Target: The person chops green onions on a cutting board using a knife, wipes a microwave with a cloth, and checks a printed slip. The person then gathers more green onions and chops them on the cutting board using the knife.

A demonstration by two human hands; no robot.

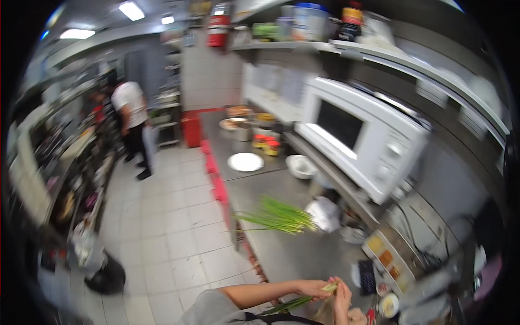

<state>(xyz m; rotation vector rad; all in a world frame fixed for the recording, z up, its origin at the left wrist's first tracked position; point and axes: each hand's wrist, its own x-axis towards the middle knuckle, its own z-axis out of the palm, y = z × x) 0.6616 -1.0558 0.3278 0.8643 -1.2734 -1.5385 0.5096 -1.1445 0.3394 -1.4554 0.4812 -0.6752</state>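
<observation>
Pinching the pale end of some stalks [295, 305], the left hand [316, 288] has its fingers bent close around them, with little gap showing. The right hand [342, 301] is raised just beside it, fingers curled and the tips meeting at that same end; the stalks hide how tightly it holds. The stalks are low in the view, over the near part of the steel worktop [271, 252]. They look slender and straight. Where they emerge between the hands they are whitish to yellow-green, smooth and slightly shiny; the other way they run out past the left hand, under the forearm, as a narrow, darker green spray. Blur hides their number and any finer marks.

Farther along the worktop, well apart from the hands, lies a loose bunch [276, 216] of similar long greens. It is bright green and fanned out, thin tips towards the worktop's edge, paler ends gathered beside a crumpled white bundle [323, 214]. Past it are a white plate [245, 162] and a white bowl [301, 167]. Near the right hand are a small dish [389, 306], a dark keypad-like thing [367, 277] and a tray [374, 245] of orange and yellowish contents. A microwave [363, 130] stands on a ledge above.
</observation>
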